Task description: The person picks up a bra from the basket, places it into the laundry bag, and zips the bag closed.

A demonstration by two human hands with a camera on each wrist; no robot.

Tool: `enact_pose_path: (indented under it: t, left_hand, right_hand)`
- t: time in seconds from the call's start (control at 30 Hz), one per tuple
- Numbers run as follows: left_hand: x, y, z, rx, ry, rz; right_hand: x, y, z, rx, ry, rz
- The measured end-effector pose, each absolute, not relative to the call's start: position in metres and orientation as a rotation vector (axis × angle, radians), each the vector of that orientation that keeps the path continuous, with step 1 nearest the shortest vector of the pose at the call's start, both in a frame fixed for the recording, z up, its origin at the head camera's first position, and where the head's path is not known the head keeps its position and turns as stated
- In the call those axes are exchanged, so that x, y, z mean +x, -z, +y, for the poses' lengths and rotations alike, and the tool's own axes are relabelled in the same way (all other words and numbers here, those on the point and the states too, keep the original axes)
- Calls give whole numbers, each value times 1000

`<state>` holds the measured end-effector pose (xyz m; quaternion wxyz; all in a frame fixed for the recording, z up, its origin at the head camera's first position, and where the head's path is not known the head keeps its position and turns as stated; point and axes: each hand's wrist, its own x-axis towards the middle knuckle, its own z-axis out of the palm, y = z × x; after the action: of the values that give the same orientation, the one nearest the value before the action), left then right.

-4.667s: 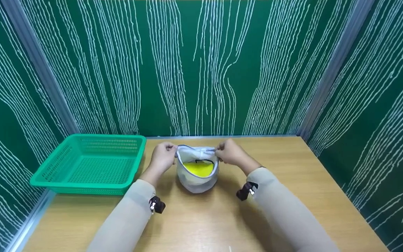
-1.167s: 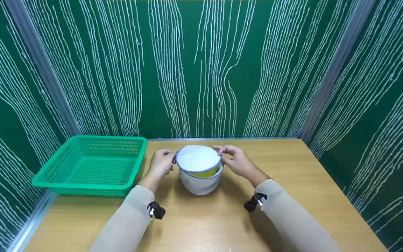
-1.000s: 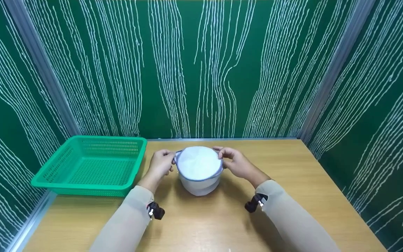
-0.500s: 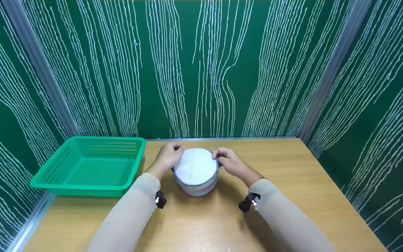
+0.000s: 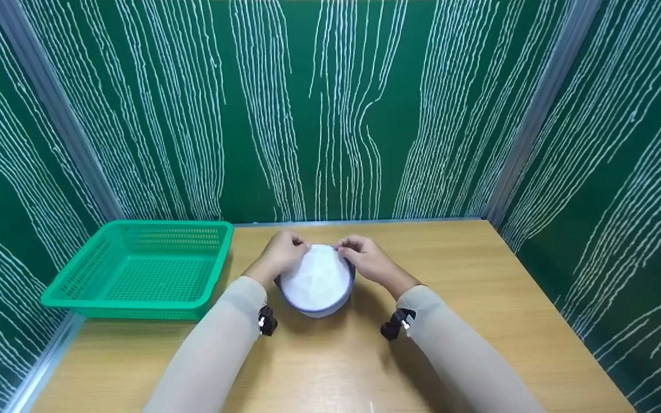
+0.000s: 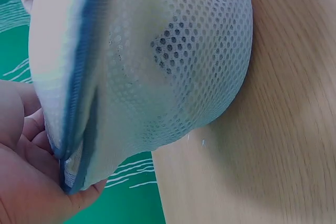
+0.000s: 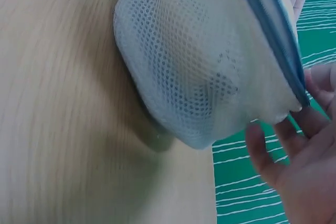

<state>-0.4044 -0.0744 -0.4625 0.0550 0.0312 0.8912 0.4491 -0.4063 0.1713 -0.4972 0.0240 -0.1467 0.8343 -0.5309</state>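
Observation:
A round white mesh laundry bag (image 5: 315,278) with blue-grey trim stands on the table between my hands. Its white lid lies over the opening, so the inside is hidden from above. At the far left of the rim, my left hand (image 5: 282,252) pinches the edge. In the left wrist view the blue zipper trim (image 6: 79,72) runs down to that hand's fingers. Opposite it, my right hand (image 5: 366,258) holds the far right edge between thumb and fingers. Through the mesh in the right wrist view, the contents show only as a faint pale shape.
On the left of the wooden table (image 5: 457,321) sits a green perforated plastic basket (image 5: 216,274). Green panels with white wavy lines (image 5: 330,115) enclose the table at the back and sides. A camera is strapped to each wrist.
The lid has come down over the bag, covering the yellow thing and black strip seen inside earlier. Both hands have since moved closer together along the far rim.

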Motion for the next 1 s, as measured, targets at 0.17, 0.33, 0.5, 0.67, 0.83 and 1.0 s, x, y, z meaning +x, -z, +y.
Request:
enact_pose_path:
  t: [0.17, 0.33, 0.5, 0.67, 0.83, 1.0]
  left_hand:
    - [-405, 464, -76, 88, -1370, 2716]
    - [-406, 465, -77, 134, -1374, 2737]
    - [-405, 464, -77, 180, -1377, 2758]
    - [-408, 464, -78, 185, -1376, 2756]
    - [-407, 465, -79, 183, -1409, 2771]
    - [-408, 466, -78, 134, -1434, 2753]
  right_hand:
    - [-421, 489, 165, -408, 1607, 2573]
    - [-434, 481, 159, -443, 1475, 2536]
    - [-439, 475, 156, -525, 1336, 2495]
    - [-444, 474, 158, -525, 1287, 2435]
    - [-445, 473, 161, -492, 1263, 2425]
    - [-444, 472, 161, -489, 1260, 2531]
